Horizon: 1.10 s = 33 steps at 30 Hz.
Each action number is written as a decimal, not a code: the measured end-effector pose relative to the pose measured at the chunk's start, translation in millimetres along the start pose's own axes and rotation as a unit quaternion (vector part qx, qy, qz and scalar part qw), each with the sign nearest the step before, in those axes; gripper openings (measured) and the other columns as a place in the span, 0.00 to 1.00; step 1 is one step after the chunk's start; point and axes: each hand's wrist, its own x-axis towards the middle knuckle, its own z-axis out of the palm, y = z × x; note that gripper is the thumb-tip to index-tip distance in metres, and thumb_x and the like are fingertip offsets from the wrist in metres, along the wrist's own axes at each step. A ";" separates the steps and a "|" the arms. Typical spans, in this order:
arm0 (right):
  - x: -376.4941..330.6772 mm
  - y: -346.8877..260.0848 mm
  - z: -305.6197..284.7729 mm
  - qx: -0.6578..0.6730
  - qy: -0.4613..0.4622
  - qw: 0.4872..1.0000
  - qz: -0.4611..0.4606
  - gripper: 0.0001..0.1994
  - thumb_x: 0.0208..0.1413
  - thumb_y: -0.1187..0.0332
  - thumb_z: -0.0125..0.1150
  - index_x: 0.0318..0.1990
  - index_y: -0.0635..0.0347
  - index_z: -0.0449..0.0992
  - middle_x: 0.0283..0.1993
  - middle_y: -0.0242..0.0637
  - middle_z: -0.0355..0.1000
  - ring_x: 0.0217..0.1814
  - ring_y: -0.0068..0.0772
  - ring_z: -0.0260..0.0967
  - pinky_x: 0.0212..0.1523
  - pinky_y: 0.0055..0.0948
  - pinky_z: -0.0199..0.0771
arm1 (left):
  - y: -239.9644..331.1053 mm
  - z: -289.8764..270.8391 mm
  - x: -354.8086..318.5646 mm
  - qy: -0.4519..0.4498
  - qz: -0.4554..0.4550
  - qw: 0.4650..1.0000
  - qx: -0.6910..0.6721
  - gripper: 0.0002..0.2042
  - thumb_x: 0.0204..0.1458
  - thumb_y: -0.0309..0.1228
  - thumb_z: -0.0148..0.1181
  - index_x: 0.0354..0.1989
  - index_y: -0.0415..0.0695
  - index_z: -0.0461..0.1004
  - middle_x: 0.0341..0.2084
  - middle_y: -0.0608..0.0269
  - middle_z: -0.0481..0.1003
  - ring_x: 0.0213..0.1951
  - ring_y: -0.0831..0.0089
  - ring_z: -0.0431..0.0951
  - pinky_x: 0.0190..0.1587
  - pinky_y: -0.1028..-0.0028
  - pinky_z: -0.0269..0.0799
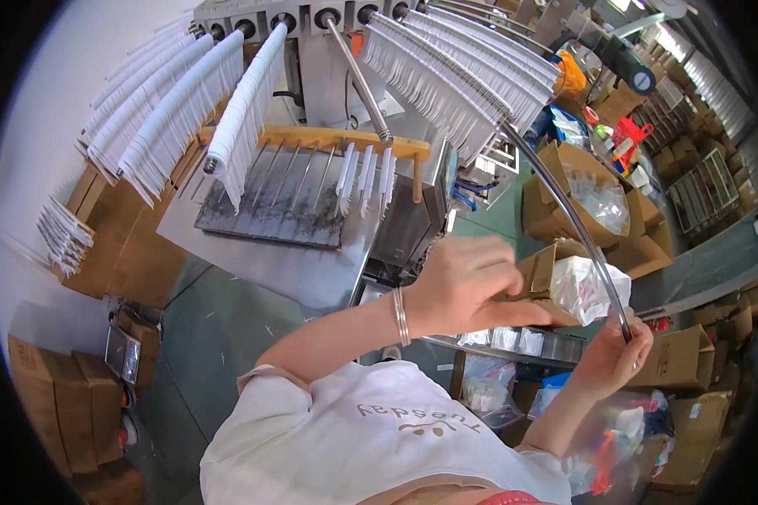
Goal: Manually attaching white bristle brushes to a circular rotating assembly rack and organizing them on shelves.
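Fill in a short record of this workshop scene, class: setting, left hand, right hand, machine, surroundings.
Setting: workshop seen from above, packed with boxes
Left hand: raised by a small cardboard box holding a white plastic bag; whether it grips the box is unclear
Right hand: closed on the lower end of a long metal rod
Machine: rods hung with white strips, wooden comb rail
Surroundings: open cardboard boxes on the floor

left hand point(467, 282) left of rod point(564, 210)
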 end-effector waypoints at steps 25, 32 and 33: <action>-100.3 -59.9 105.5 -0.352 -0.328 0.858 -0.179 0.16 0.50 0.54 0.61 0.33 0.59 0.74 0.31 0.35 0.67 0.32 0.38 0.65 0.37 0.39 0.61 | 2.9 -0.5 -47.3 0.089 -0.207 0.968 0.108 0.11 0.48 0.26 0.61 0.40 0.40 0.70 0.30 0.56 0.70 0.30 0.57 0.72 0.31 0.65 0.69; -113.2 -36.9 91.0 -0.099 -0.231 0.968 -0.015 0.16 0.60 0.62 0.47 0.29 0.67 0.72 0.31 0.48 0.72 0.34 0.45 0.70 0.39 0.45 0.64 | 1.1 -56.3 -133.7 0.133 -0.260 0.956 -0.031 0.19 0.51 0.27 0.57 0.52 0.37 0.64 0.46 0.56 0.68 0.47 0.67 0.68 0.49 0.71 0.64; -118.4 -34.2 96.2 -0.077 -0.207 0.975 0.006 0.16 0.60 0.62 0.47 0.29 0.67 0.72 0.31 0.48 0.72 0.34 0.46 0.70 0.39 0.45 0.64 | -11.1 -69.3 -144.3 0.142 -0.332 0.932 -0.039 0.16 0.54 0.29 0.54 0.50 0.36 0.66 0.47 0.56 0.69 0.46 0.69 0.69 0.50 0.72 0.65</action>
